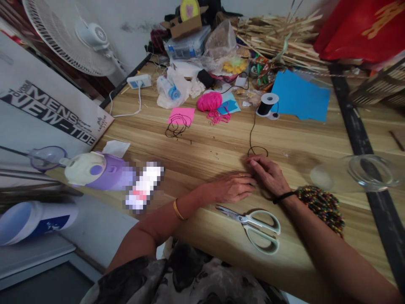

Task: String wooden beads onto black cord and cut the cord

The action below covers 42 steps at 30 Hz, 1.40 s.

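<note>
My left hand lies palm down on the wooden table, its fingers stretched toward the right hand. My right hand rests beside it, thumb and fingers pinched together on the black cord. That cord trails back, with a small loop, to a spool of black cord with white ends. In front of my hands lie scissors with pale handles, their blades slightly apart and pointing left. A coiled bundle of multicoloured beads sits by my right wrist. The fingertips partly hide what is between them.
Loose black cord overlaps a pink paper square. Behind are pink yarn, blue sheets and a strip pile. Left stand a purple bottle and blurred phone; right, a glass jar.
</note>
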Each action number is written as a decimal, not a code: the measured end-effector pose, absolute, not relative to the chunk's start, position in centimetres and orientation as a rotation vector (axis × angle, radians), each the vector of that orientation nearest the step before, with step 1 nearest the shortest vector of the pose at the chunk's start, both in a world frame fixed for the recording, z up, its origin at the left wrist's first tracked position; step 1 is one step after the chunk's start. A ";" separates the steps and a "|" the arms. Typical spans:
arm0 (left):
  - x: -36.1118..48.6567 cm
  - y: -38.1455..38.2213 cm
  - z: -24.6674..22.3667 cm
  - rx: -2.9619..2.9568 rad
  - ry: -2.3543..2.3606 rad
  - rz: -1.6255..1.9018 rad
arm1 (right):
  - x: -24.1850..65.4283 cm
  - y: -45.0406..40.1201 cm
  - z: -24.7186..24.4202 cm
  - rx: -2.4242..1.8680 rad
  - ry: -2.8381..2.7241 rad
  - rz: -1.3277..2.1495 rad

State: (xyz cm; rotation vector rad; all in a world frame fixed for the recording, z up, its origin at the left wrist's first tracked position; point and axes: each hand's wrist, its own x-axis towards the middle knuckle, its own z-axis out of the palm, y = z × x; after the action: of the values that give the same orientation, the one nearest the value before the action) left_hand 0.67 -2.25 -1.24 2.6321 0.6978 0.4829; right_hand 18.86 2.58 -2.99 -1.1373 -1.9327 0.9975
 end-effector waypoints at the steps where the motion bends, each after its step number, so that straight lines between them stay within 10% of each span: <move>1: 0.7 -2.2 -1.3 2.605 0.694 0.500 | 18.9 2.6 -3.1 -1.146 -1.922 0.998; 23: 0.3 -0.8 -1.5 1.689 1.163 1.072 | 18.4 1.6 -1.9 -1.007 -1.455 1.163; 42: -0.2 0.0 -1.3 1.597 1.151 1.053 | 17.8 -0.2 -0.2 -0.527 -2.234 0.582</move>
State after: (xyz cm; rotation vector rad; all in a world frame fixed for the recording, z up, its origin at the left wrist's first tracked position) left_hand -0.17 0.04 -1.26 1.5968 1.1506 1.0526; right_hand 17.75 -0.20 -0.16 -0.5267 -2.2345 0.5823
